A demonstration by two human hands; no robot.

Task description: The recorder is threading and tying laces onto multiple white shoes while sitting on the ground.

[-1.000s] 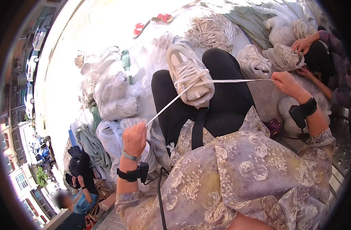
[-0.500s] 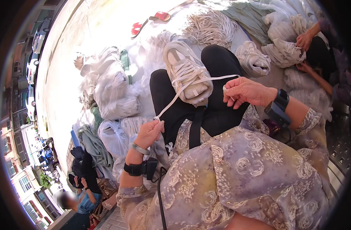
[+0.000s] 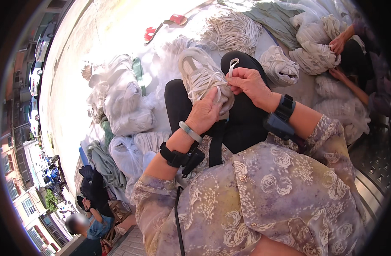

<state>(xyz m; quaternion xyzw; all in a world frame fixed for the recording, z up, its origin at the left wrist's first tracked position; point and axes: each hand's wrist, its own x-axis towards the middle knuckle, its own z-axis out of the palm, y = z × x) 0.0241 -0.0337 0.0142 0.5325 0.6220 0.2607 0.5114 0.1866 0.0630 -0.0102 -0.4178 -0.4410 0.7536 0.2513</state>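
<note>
A white and beige lace-up shoe [image 3: 199,77] rests between my knees, its toe pointing away from me. White laces criss-cross loosely over its upper. My right hand [image 3: 251,87] is closed in a pinch on a shoelace [image 3: 233,65], and a loop of it sticks up above the fingers. Close beside it, at the shoe's ankle opening, my left hand [image 3: 204,112] is closed, thumb and fingers pinched on the lace. Part of the lace between the hands is hidden by my fingers. Both hands partly cover the heel end of the shoe.
To the right lies a rolled white bundle [image 3: 279,66]; beyond my knees is a heap of white laces [image 3: 231,32]. Plastic-wrapped bundles [image 3: 127,98] line the left. Another person's hands [image 3: 338,45] work on a bundle at far right. Red sandals [image 3: 178,19] lie far off.
Both hands have moved inward to the shoe, from wide apart with the laces pulled outward to close together. A lace loop now stands up at the right hand.
</note>
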